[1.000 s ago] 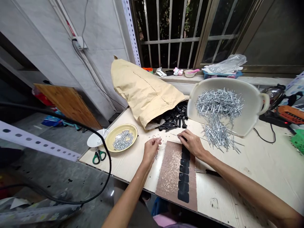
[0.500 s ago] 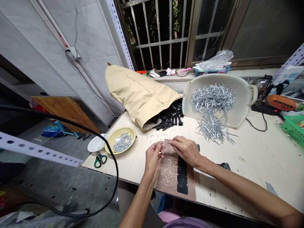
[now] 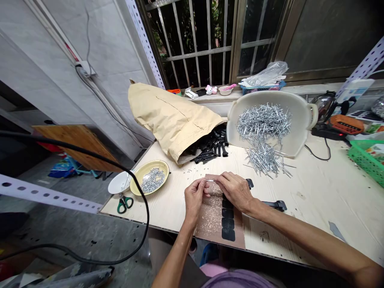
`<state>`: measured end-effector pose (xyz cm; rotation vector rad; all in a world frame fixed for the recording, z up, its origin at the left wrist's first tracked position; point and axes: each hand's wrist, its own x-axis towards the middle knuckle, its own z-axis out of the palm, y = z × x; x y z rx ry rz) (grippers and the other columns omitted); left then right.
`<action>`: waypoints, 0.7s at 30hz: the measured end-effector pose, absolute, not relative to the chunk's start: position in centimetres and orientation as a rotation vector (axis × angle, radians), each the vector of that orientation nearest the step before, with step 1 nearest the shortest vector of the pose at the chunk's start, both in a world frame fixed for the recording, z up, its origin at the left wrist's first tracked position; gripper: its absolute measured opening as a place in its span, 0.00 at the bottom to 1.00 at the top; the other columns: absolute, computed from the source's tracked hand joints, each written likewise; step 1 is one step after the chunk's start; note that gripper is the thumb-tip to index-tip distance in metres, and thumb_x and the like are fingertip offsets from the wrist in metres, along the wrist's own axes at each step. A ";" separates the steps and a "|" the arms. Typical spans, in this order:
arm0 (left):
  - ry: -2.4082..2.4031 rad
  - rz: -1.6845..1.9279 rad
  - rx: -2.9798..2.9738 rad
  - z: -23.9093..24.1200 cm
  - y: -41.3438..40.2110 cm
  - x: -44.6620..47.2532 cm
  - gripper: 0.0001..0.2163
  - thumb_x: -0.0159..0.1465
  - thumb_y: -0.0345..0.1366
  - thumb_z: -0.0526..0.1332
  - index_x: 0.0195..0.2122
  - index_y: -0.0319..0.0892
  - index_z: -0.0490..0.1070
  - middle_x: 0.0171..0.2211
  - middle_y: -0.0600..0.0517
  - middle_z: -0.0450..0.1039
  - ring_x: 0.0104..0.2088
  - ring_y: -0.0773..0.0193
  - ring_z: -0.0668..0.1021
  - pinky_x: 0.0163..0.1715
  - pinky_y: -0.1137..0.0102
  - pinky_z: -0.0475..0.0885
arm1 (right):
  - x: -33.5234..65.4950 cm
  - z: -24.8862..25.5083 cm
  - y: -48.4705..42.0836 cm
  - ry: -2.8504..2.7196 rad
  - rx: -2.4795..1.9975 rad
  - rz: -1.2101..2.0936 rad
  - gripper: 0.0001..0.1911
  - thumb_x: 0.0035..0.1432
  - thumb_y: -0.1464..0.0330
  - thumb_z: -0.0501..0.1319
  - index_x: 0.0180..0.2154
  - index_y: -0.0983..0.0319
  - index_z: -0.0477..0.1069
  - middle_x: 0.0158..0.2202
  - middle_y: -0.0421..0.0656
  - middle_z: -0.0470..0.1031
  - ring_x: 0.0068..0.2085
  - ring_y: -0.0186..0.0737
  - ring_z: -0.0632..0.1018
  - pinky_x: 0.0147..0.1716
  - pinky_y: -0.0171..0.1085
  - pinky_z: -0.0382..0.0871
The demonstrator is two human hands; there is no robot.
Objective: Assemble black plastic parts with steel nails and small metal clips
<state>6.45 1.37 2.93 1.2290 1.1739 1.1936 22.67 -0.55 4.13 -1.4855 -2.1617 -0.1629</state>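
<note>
Now the 2 hands [image 3: 194, 197], earlier apart, meet at 1 pin [image 3: 211, 180].

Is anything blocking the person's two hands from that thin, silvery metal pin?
Nothing visible: the bare left hand and bare right hand hold the thin, silvery metal pin between them. The row of black, rounded-square pieces, partly hidden by the right hand, isn't in that gap.

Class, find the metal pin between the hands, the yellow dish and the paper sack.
Metal pin [image 3: 211, 180], head view: exposed shaft.
Yellow dish [image 3: 150, 164], head view: bare inner wall.
Paper sack [image 3: 174, 116], head view: creased upper side.
</note>
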 end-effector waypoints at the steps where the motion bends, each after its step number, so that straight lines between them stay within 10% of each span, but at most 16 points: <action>1: 1.176 1.192 1.234 2.8 1.4 6.4 0.15 0.57 0.46 0.60 0.32 0.37 0.74 0.23 0.53 0.70 0.20 0.70 0.70 0.21 0.75 0.68 | 22.6 4.0 -0.6 -2.158 -1.490 -0.171 0.11 0.65 0.67 0.50 0.38 0.60 0.70 0.33 0.42 0.71 0.35 0.37 0.70 0.34 0.35 0.58; 11: 1.222 1.228 1.293 2.9 1.5 6.1 0.13 0.56 0.44 0.61 0.33 0.38 0.75 0.23 0.54 0.71 0.21 0.70 0.71 0.24 0.75 0.69 | 22.7 3.7 0.5 -1.883 -1.383 0.798 0.19 0.64 0.60 0.48 0.28 0.63 0.67 0.25 0.38 0.69 0.27 0.33 0.69 0.25 0.31 0.57; 21: 1.127 1.071 1.204 1.8 1.8 5.6 0.14 0.55 0.45 0.62 0.30 0.37 0.74 0.22 0.53 0.71 0.18 0.71 0.70 0.22 0.75 0.68 | 22.7 3.8 -0.7 -2.160 -1.613 0.052 0.16 0.66 0.61 0.47 0.33 0.60 0.69 0.32 0.40 0.72 0.31 0.33 0.72 0.25 0.33 0.51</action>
